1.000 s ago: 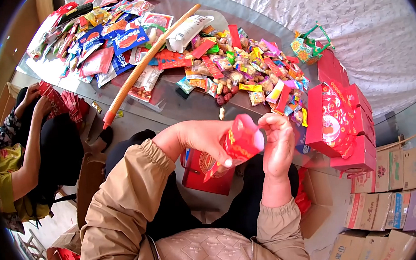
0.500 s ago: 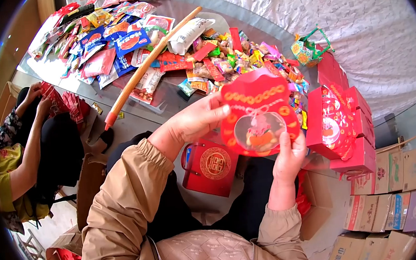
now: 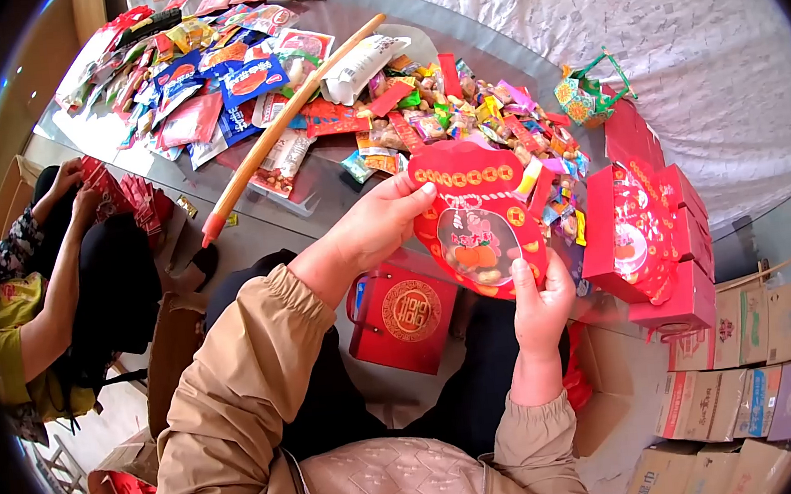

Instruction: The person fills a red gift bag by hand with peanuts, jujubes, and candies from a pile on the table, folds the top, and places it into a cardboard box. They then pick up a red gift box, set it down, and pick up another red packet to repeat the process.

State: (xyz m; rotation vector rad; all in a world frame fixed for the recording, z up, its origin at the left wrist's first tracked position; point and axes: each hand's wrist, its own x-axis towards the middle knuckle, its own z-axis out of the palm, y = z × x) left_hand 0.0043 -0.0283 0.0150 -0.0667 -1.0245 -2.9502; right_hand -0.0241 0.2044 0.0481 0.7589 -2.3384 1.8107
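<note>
We've got the red pouch (image 3: 478, 240) in both hands, up above our lap, just off the near edge of the table, window side facing us. It's tilted, scalloped top to the upper left, rounded bottom to the lower right. Clear window has a printed figure; pale lumps show behind it, can't tell what.

Left hand (image 3: 373, 228): pinched on the upper-left edge, thumb on the front, fingers mostly hidden behind. Right hand (image 3: 542, 311): clamped at the lower-right edge, thumb up on the front, other fingers around the back. Grip closed to pouch thickness on both sides; nothing else in either hand that we can see.

Below it, between our knees: red gift box (image 3: 404, 317) with round gold emblem. Beyond it, on the glass table (image 3: 202, 187): loose heap of wrapped sweets (image 3: 498, 125), white packet (image 3: 363, 69) at the heap's left end, wooden stick (image 3: 283, 123) lying diagonally, pile of snack packets (image 3: 249, 79) left of that. Small green-handled basket (image 3: 580, 99) near the far edge.

Right of the pouch, apart from it: open red carton (image 3: 637, 235) with more printed red pouches inside, other red boxes around it. Stacked cardboard boxes (image 3: 738, 349) on the floor, lower right.

Far left: a co-worker's hands (image 3: 75, 186), holding red packaging, well apart from ours.
</note>
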